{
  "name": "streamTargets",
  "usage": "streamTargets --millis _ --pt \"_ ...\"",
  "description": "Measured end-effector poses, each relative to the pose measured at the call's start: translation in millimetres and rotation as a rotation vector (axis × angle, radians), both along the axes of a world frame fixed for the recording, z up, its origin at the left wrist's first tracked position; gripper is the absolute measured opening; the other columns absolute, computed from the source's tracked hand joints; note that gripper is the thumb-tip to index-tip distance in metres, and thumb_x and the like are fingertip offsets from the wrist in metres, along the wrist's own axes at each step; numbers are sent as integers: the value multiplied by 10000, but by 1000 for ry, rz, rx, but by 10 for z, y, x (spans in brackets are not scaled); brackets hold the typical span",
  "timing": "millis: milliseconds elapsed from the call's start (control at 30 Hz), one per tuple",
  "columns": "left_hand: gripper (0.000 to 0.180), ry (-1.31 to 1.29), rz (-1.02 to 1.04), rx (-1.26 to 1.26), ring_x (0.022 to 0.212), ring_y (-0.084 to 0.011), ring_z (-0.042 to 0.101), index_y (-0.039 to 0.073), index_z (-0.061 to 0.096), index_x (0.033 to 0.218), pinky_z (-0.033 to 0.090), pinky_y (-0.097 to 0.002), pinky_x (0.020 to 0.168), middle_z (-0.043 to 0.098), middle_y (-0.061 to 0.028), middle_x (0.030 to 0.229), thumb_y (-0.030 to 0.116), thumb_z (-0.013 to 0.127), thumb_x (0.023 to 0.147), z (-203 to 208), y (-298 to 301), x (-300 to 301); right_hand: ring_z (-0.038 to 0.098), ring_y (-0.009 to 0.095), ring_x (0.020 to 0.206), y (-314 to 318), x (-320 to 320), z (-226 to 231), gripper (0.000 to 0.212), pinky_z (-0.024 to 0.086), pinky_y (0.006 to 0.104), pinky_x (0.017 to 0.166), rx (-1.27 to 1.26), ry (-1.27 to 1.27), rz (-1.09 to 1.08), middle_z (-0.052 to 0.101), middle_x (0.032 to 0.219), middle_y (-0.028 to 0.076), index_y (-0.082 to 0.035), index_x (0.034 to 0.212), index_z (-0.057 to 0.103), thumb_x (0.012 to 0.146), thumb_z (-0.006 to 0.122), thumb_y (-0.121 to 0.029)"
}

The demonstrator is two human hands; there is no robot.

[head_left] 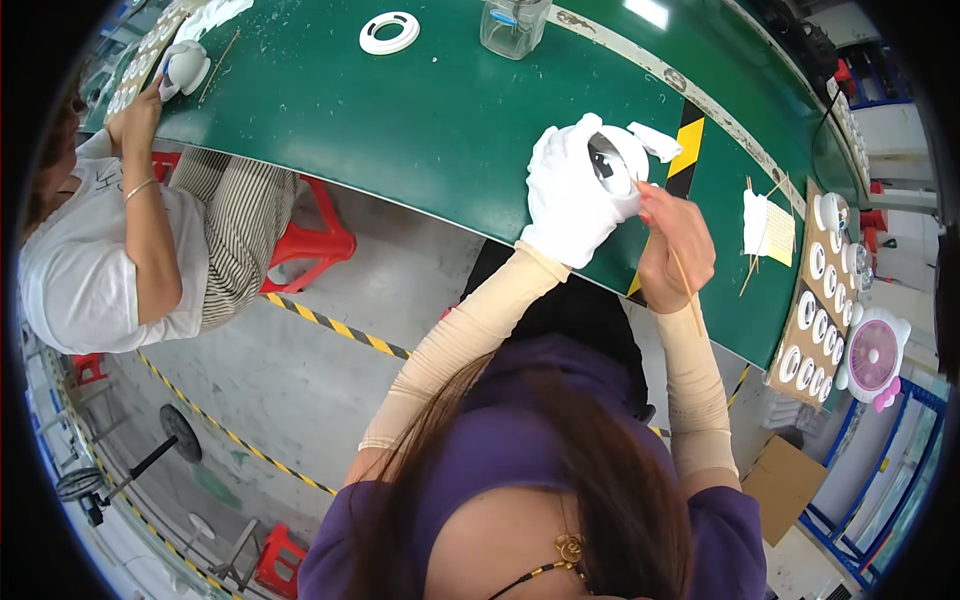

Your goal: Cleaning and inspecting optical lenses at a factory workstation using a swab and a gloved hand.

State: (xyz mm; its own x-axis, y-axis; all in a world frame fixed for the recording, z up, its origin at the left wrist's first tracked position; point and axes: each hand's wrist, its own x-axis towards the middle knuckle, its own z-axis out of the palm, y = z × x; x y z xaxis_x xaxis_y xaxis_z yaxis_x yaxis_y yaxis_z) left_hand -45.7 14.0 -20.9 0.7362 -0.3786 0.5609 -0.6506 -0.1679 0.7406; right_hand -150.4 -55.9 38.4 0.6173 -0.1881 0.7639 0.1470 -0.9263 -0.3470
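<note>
My left hand point(562, 205), in a white glove, is wrapped round a rounded white housing with a glossy black window point(608, 165). It is held above the near edge of the green table point(440, 130). My right hand point(680, 250) is bare and pinches a thin wooden stick point(685, 278). The stick's upper tip meets the housing's right rim; its lower end sticks out below my fingers. Just beyond the housing lies a crumpled white cloth point(655, 142), beside a black-and-yellow tape strip point(688, 148).
A white ring point(389, 33) and a clear tub point(514, 30) stand farther back. At right are a white cloth point(755, 222), yellow sheet point(780, 235) and sticks, then a cardboard tray point(812, 290) of white rings and a pink fan point(873, 355). At left a co-worker holds a similar housing point(187, 68).
</note>
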Motion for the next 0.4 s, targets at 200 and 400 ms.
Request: streamTargets --millis 200,400 --pt "787 19 -181 -40 1045 -335 605 97 494 1350 494 -421 901 578 -147 1190 261 848 666 24 89 103 653 229 762 8 23 -33 135 520 278 680 145 -23 7 721 942 154 37 950 653 855 609 123" --pt "724 325 -406 -34 1211 -310 526 156 512 1379 428 -389 1021 584 -143 1232 248 789 717 67 188 181 657 245 777 9 35 -73 104 521 286 699 127 -45 13 727 958 139 21 960 663 875 630 70"
